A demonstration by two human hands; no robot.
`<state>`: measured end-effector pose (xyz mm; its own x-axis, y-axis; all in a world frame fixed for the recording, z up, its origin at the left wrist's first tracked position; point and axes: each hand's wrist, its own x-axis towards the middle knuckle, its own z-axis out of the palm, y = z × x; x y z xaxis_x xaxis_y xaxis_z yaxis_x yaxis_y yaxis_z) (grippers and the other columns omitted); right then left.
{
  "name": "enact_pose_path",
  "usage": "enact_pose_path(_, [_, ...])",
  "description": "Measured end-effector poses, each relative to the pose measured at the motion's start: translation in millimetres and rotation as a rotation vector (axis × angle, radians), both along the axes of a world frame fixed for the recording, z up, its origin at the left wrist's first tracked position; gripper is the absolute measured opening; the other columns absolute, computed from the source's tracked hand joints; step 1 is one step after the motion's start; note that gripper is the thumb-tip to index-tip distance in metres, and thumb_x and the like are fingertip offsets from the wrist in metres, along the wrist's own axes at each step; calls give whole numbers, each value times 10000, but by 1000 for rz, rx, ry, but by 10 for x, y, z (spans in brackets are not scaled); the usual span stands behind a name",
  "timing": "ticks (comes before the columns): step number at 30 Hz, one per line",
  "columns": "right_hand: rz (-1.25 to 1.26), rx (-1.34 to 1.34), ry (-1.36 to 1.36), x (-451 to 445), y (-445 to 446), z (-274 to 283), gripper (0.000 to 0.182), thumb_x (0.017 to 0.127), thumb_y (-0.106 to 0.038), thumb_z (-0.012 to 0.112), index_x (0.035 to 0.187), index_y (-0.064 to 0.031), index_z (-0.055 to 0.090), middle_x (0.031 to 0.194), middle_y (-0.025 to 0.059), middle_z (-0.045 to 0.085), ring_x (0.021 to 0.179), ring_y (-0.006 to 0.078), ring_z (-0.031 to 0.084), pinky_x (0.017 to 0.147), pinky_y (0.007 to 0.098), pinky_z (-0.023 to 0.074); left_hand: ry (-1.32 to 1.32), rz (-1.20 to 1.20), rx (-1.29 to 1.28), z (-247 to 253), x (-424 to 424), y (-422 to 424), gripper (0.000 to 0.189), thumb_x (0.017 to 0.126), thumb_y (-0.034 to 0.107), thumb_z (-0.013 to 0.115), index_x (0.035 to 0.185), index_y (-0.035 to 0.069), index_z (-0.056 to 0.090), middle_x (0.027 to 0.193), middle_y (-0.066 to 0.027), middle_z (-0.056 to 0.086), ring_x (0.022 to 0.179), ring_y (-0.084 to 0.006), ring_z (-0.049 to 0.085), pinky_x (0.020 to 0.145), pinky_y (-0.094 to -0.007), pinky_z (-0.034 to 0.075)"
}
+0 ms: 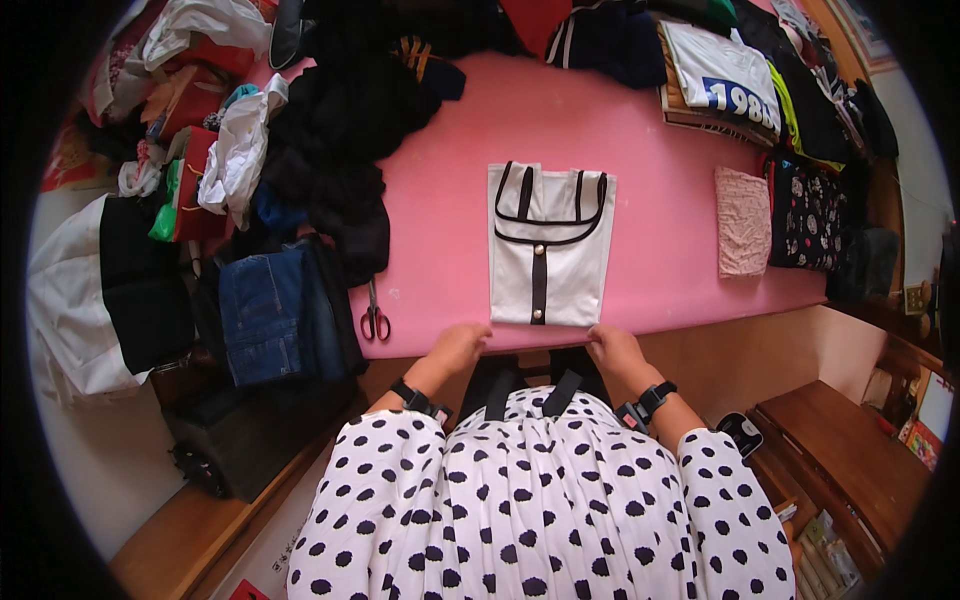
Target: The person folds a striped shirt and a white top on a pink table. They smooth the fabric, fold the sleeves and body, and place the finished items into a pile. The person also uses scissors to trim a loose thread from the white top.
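A folded white garment with black trim and metal buttons (570,277) lies flat on the pink tabletop (442,225), close to the near edge. Just beyond its lower left corner, my left hand (463,346) rests at the table edge with the fingers slightly curled. At the lower right corner is my right hand (613,346), its fingertips touching or very near the hem; I cannot tell which. Nothing shows in my left hand. Black straps are around both wrists.
Scissors with red and black handles (375,322) lie left, beside folded blue jeans (262,315) and a black clothes heap (322,165). A folded pink patterned cloth (742,225) and a dark printed one (808,217) lie right. A white printed shirt (705,60) tops a pile behind.
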<state>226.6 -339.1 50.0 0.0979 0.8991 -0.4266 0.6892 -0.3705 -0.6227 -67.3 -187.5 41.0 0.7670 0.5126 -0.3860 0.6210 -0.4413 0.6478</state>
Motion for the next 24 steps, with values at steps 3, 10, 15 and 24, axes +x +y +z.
enact_pose_path(3, [-148,-19,-11,94,-67,-110,129,766,-84,590,879,-22,592,813,191,616,782,357,599,664,403,482,-17,186,-8,-127,-49,90,187,760,87,592,942,53,619,824,-142,636,756,-310,616,674,-384,491])
enact_pose_path(10, [-291,71,-124,175,279,-262,159,774,-111,594,916,-43,585,801,154,625,762,330,605,661,396,476,-48,373,66,-206,304,365,157,780,147,584,908,64,620,827,-148,628,761,-317,611,667,-413,484])
enact_pose_path(15, [-399,-108,-126,68,491,-312,241,765,-163,625,975,-79,541,794,119,609,770,317,590,667,404,469,87,473,60,-311,536,237,162,764,196,611,828,48,594,798,-146,622,763,-321,606,652,-418,479])
enact_pose_path(24, [-433,12,-218,36,560,-511,187,744,-137,643,886,-72,540,775,99,590,741,287,580,649,376,465,-48,412,-76,-237,632,289,168,736,170,633,752,38,530,701,-129,577,666,-264,576,583,-357,454])
